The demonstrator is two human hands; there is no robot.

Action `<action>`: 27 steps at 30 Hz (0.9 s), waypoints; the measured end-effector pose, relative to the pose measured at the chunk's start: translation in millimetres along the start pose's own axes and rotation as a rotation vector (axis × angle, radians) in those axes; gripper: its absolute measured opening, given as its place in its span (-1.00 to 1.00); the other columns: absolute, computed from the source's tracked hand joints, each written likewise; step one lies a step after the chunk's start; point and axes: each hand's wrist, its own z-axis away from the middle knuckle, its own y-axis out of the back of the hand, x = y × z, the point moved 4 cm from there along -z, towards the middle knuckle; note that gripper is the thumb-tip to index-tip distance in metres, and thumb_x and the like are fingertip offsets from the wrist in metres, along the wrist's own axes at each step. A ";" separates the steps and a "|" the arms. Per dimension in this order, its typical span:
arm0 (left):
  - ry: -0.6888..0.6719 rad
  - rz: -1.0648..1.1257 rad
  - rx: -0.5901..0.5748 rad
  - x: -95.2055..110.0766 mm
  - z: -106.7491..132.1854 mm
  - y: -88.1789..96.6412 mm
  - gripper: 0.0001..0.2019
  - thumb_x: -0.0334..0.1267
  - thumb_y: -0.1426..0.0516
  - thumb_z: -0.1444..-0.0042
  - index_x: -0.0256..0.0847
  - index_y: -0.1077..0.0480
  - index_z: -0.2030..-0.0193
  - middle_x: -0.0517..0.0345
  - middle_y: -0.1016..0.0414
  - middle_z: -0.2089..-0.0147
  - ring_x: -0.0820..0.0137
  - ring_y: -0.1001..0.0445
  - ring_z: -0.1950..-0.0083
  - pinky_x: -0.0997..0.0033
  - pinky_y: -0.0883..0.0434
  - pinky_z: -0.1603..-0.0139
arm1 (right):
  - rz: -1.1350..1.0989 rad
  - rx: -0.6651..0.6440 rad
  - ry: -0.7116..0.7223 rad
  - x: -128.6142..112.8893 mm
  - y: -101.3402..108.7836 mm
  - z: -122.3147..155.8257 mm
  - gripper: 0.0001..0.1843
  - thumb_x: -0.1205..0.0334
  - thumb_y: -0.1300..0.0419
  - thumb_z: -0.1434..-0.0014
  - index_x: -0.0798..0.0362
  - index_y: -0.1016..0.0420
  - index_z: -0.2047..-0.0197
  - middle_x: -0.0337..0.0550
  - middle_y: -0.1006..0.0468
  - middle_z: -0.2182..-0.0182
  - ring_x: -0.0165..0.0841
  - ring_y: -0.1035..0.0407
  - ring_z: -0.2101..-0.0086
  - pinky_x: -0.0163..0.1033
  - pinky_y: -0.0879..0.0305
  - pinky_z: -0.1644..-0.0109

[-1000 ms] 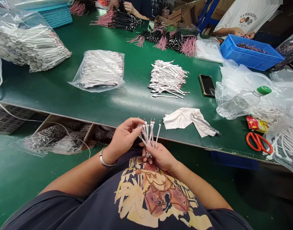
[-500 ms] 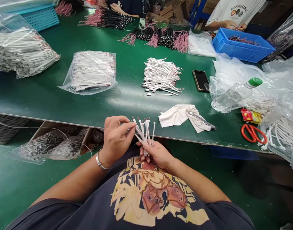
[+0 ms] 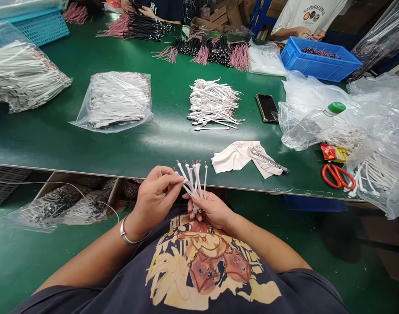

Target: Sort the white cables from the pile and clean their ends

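Note:
In the head view my right hand (image 3: 211, 209) is closed around the lower ends of a fanned bunch of short white cables (image 3: 197, 178), their thin reddish wire tips pointing up and away from me. My left hand (image 3: 158, 189) pinches a white cable at the left side of this bunch between thumb and forefinger; the fingertips partly hide it. Both hands are in front of my body, at the near table edge. Beyond them lies a loose pile of similar white cables (image 3: 214, 104), with a few strands at its near side.
On the green table (image 3: 121, 150) are a bagged cable bundle (image 3: 116, 100), a cloth (image 3: 232, 157) with tweezers (image 3: 269, 160), a phone (image 3: 267, 107), a bottle (image 3: 310, 126) and red-handled scissors (image 3: 338, 176). A blue bin (image 3: 317, 65) stands far right. Two people work across the table.
My left hand has moved slightly down the pinched cable at the bunch's left side. The right hand keeps its hold. The whole view has shifted a little.

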 end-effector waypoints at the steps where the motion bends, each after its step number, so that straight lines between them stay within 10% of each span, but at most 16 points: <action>1: -0.002 0.013 -0.007 0.3 0.8 -0.4 -0.87 -0.47 -0.17 -0.06 -0.20 -0.46 0.26 0.15 -0.39 0.27 0.48 -0.40 0.23 0.45 -0.39 0.21 | -0.001 0.000 0.000 0.2 0.2 -0.1 -0.63 -0.01 -0.18 -0.15 0.13 -0.41 0.13 -0.27 -0.39 0.50 -0.54 -0.34 0.57 -0.50 -0.10 0.64; 12: 0.330 0.277 -0.244 -1.9 13.6 -3.5 -0.92 -0.28 -0.19 -0.07 -0.18 -0.52 0.32 0.16 -0.39 0.40 0.50 -0.35 0.42 0.50 -0.30 0.44 | -0.012 -0.015 0.011 2.3 2.5 -1.0 -0.63 -0.05 -0.19 -0.11 0.12 -0.39 0.22 -0.28 -0.40 0.49 -0.54 -0.32 0.57 -0.49 -0.12 0.63; 21: 0.714 0.682 -0.275 -11.4 27.6 -21.1 -0.88 -0.21 -0.23 -0.04 -0.19 -0.53 0.38 -0.01 -0.40 -0.03 0.23 -0.29 -0.19 0.21 -0.21 -0.22 | -0.078 -0.073 -0.030 -9.0 -7.3 4.8 -0.65 -0.03 -0.19 -0.12 0.14 -0.38 0.29 -0.29 -0.40 0.61 -0.58 -0.20 0.70 -0.47 0.05 0.70; 27: 0.813 0.816 -0.263 -5.5 34.0 -9.0 -0.95 -0.25 -0.24 -0.03 -0.13 -0.54 0.38 0.02 -0.35 -0.18 0.15 -0.18 -0.30 0.04 -0.14 -0.28 | 0.008 -0.024 0.116 -15.1 -8.3 9.0 -0.64 -0.05 -0.16 -0.14 0.09 -0.40 0.18 -0.27 -0.39 0.50 -0.52 -0.32 0.59 -0.46 -0.08 0.66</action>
